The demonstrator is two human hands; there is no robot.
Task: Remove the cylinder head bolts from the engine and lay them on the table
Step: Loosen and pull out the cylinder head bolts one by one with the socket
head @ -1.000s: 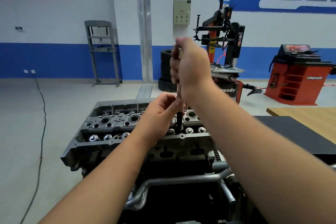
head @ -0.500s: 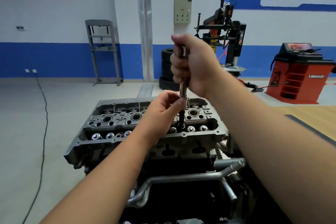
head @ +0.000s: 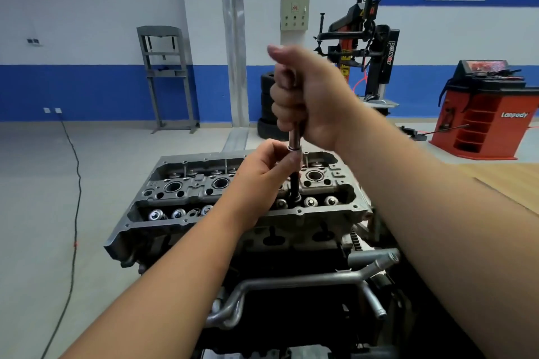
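A grey cylinder head (head: 186,220) sits on top of the engine in front of me, its valve springs and plug wells exposed. A long socket extension (head: 295,166) stands upright with its lower end in a bolt hole near the head's right-centre. My right hand (head: 309,96) is fisted around the tool's upper part. My left hand (head: 262,175) pinches the shaft just below the silver collar. The bolt itself is hidden under the tool's tip.
Metal coolant pipes (head: 291,283) run across the engine's near side. A wooden table edge (head: 507,175) shows at the right. Behind stand a tyre changer (head: 367,49), a red wheel balancer (head: 484,114), stacked tyres, a grey press frame (head: 166,76) and a floor cable (head: 74,198).
My view has shifted left, so the table has slid almost out of frame on the right. Both hands keep their grip on the upright tool, with the right hand slightly turned.
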